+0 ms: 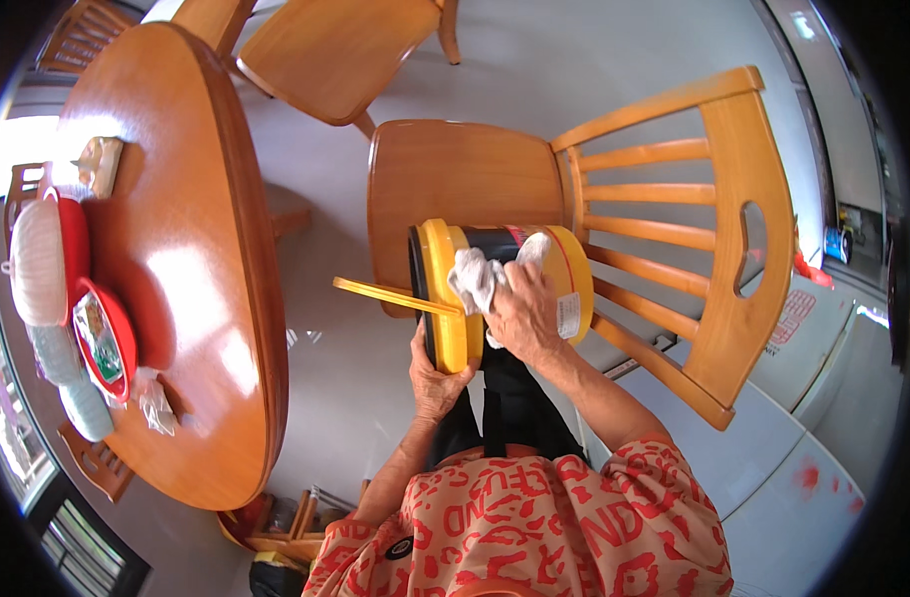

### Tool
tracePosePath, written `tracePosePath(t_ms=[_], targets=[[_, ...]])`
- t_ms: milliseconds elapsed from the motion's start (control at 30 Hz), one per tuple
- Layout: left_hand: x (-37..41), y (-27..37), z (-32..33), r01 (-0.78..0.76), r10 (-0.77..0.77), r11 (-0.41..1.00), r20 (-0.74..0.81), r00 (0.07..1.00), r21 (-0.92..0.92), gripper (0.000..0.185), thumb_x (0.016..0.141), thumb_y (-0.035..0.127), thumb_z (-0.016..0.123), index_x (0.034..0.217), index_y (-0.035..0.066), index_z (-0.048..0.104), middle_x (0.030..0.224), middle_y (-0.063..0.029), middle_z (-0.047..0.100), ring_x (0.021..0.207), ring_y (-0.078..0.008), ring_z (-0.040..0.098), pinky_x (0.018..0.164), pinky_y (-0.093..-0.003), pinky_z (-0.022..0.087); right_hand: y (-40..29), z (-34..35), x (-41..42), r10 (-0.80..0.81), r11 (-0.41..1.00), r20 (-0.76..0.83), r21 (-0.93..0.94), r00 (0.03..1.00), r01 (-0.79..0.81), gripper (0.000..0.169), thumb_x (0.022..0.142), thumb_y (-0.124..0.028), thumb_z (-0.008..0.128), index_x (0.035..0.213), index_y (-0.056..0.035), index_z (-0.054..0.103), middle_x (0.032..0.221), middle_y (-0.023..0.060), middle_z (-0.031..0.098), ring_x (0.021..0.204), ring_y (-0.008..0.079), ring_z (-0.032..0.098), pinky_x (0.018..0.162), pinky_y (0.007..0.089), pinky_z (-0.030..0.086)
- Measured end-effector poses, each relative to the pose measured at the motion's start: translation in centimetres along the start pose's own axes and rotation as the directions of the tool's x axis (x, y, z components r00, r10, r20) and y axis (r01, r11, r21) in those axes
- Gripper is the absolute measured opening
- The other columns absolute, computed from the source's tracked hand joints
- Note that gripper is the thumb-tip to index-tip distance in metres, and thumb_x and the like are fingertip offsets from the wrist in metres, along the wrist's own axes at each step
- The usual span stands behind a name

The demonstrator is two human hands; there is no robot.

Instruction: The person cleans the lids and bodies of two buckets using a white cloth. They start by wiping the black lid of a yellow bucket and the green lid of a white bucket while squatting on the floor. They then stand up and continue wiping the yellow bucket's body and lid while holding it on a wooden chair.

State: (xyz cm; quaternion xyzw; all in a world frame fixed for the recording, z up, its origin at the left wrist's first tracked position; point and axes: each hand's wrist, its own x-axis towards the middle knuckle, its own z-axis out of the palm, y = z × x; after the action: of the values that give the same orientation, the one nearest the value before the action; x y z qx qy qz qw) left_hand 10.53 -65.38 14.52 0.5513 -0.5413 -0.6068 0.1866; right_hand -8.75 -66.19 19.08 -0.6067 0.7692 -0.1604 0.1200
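Observation:
A yellow plastic bucket (563,261) with a black panel and a white label lies tilted on its side against the seat of a wooden chair (462,172). Its yellow rim and black end face left, and a yellow handle (395,295) sticks out from that rim. My left hand (437,377) grips the rim from below. My right hand (526,310) presses a crumpled whitish cloth (476,280) onto the bucket's side; part of the cloth shows past the fingers. The palm of my right hand is hidden.
At the left stands an oval wooden table (178,261), with a red basin (130,343) holding packets, mesh food covers (37,261), a small box (108,166) and a plastic bag (156,407). Another wooden chair (335,52) is beyond. White cabinets (693,418) stand at the right.

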Motion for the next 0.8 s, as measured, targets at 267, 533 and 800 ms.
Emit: tracePosePath(t_ms=[267, 533, 800], targets=[[0.0, 1.0, -0.2, -0.025, 0.023, 0.994, 0.025, 0.999, 0.104, 0.09, 0.065, 0.026, 0.083, 0.137, 0.003, 0.035, 0.122, -0.0152, 0.054, 0.109, -0.0253, 0.057, 0.095, -0.036, 0.046, 9.1, 1.0, -0.3, 0.361, 0.93, -0.102, -0.039, 0.927, -0.367, 0.027, 0.079, -0.023, 0.067, 0.098, -0.0042, 0.065, 0.091, 0.0114, 0.057, 0.09, 0.0337, 0.058, 0.067, 0.0497, 0.05], [0.5, 0.3, -0.9, -0.326, 0.322, 0.888, 0.068, 0.944, 0.324, 0.084, 0.064, 0.028, 0.083, 0.132, 0.003, 0.04, 0.122, -0.0151, 0.051, 0.115, -0.0291, 0.052, 0.1, -0.038, 0.042, 19.9, 4.1, -1.3, 0.68, 0.521, 0.324, 0.419, 0.658, -0.744, 0.031, 0.081, -0.028, 0.062, 0.098, -0.0022, 0.068, 0.081, 0.0128, 0.068, 0.074, 0.0222, 0.065, 0.067, 0.0376, 0.051], [1.4, 2.1, -2.9, -0.308, 0.318, 0.897, 0.022, 0.948, 0.316, 0.083, 0.064, 0.023, 0.084, 0.132, 0.002, 0.04, 0.123, -0.0164, 0.052, 0.113, -0.0315, 0.054, 0.098, -0.0397, 0.044, 15.8, 0.8, 1.0, 0.597, 0.163, 0.382, 0.803, 0.705, -0.574, 0.026, 0.078, -0.015, 0.066, 0.099, 0.0009, 0.068, 0.075, 0.0051, 0.068, 0.06, 0.0137, 0.061, 0.055, 0.0304, 0.049]])
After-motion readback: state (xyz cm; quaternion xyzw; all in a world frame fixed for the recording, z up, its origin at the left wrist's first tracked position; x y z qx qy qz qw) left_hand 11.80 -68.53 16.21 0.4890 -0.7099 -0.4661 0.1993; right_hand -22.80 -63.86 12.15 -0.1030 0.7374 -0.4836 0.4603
